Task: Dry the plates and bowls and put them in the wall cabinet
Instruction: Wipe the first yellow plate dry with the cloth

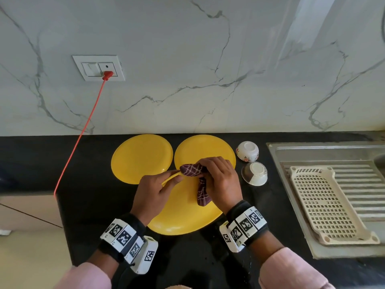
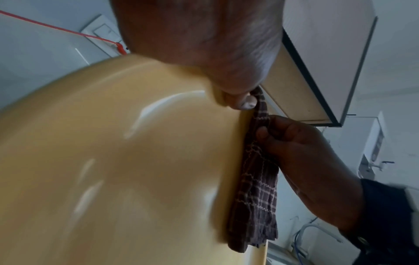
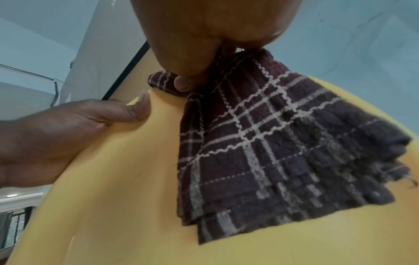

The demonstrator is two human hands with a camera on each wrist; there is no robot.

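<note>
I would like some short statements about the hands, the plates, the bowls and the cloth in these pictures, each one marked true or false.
1. The left hand grips the rim of the round yellow plastic plate that is lifted off the counter. True.
2. The right hand holds a plain white sponge. False: it holds the dark maroon checked cloth against the plate.
3. Two more yellow plates lie flat on the black counter. True.
4. The two small ceramic bowls stand upright, filled with water. False: both are upside down.
5. The beige plastic draining tray holds a stack of plates. False: nothing lies in it.
</note>
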